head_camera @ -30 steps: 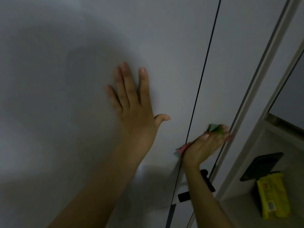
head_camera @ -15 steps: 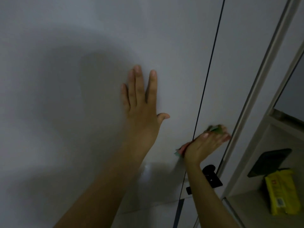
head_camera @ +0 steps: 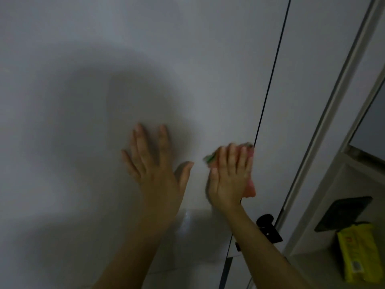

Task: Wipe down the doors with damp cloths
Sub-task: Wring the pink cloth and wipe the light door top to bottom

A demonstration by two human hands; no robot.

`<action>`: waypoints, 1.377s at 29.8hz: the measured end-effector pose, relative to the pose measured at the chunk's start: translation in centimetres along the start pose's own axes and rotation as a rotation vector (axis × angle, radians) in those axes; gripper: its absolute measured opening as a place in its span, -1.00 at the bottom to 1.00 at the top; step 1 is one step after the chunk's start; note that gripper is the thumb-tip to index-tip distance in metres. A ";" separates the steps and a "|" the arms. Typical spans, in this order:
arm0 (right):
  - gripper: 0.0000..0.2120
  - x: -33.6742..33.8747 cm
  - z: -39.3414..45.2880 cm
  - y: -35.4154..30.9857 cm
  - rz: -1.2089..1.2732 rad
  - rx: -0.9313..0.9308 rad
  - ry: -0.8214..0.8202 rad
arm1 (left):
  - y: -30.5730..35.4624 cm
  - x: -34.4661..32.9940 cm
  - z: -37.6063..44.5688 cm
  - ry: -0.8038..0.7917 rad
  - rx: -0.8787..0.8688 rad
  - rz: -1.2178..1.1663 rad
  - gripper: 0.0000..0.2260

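The wide pale grey door panel (head_camera: pixel 104 59) filled most of the frame, its left and top edges cut off and much of it dimmed by a large soft shadow. A narrower pale door panel (head_camera: pixel 308 80) lay to its right, parted from it by a thin dark seam. At the far right an open shelf recess (head_camera: pixel 333 257) was seen, only partly in frame; a flat black object (head_camera: pixel 343 212) and a yellow packet (head_camera: pixel 360 253) were held in it, the packet's print too blurred to be read.

The left hand (head_camera: pixel 155 167) was laid flat against the wide door, fingers straight and spread, nothing held. The right hand (head_camera: pixel 230 176) was pressed on a pink and green cloth (head_camera: pixel 249 184) with fingers straight; most of the cloth was hidden under the palm, and both were smeared by motion blur. The cloth lay on the wide door just left of the seam, at centre right. A black door handle (head_camera: pixel 268 228) below was partly covered by the right forearm.

Compared with half a second before, the cloth had been carried from the narrow panel across the seam, and the left hand was seen lower in the frame.
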State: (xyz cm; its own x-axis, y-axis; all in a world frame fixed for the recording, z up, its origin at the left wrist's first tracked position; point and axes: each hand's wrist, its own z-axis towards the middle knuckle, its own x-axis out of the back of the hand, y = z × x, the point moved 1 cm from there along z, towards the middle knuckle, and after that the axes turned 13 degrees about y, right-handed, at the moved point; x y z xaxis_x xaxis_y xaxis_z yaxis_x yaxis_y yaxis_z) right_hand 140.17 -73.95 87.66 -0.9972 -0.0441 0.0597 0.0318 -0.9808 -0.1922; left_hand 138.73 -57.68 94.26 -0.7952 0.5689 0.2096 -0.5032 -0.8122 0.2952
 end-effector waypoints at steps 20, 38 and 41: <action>-0.51 -0.2 1.6 0.3 -0.069 0.238 0.013 | -7.3 3.5 -0.4 0.015 0.080 0.129 -0.44; -0.50 -2.8 1.7 -9.3 -0.098 -0.064 0.124 | -13.0 5.6 -0.7 -0.022 0.214 0.067 -0.47; -0.51 -3.4 -1.3 -13.8 -0.001 0.291 0.023 | -13.7 5.6 -0.9 -0.042 0.223 0.051 -0.47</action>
State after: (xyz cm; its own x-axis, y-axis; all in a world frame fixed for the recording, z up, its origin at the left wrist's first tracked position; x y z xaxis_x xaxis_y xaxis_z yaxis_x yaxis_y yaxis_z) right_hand 143.04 -60.03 88.88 -0.9984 -0.0423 0.0373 0.0457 -0.9942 0.0976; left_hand 140.85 -43.46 90.55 -0.8006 0.5368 0.2664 -0.3723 -0.7938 0.4809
